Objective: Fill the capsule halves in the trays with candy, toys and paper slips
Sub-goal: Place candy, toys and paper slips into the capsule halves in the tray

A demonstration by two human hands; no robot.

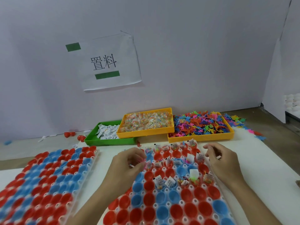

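- Red and blue capsule halves (174, 208) sit open-side up in a clear tray (215, 184); far rows hold candy and paper slips (200, 156).
- Left hand (129, 161) fingers pinch something small, unclear what.
- Right hand (222, 158) fingers loosely curled, apparently empty.

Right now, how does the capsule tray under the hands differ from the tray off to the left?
The tray under the hands has paper slips, candy and toys in many far-row capsule halves; the left tray shows only empty halves. Both hands, left hand and right hand, work over the first tray; none is over the left tray. The left tray lies angled; the other sits squarer to the view. Both hold red and blue halves in clear holders.
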